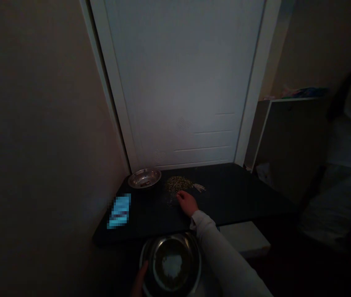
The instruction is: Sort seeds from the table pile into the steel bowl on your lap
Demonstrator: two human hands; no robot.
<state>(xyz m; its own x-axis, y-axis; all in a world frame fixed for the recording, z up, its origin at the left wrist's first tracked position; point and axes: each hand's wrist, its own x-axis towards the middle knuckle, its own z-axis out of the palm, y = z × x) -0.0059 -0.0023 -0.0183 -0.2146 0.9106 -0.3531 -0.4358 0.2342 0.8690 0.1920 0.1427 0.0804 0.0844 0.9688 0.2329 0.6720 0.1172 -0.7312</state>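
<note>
Nearest, the left hand is gripping the steel bowl's rim, steadying it below the table edge. Farther, the right hand, fingers curled downward, is touching the grain pile; whether it grips any I cannot tell. Beyond sits a small metal dish.

Right arm in long pale sleeve, hands bare.

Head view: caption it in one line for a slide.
Right hand touches a grain pile on a dark table; left hand holds a steel bowl.
</note>
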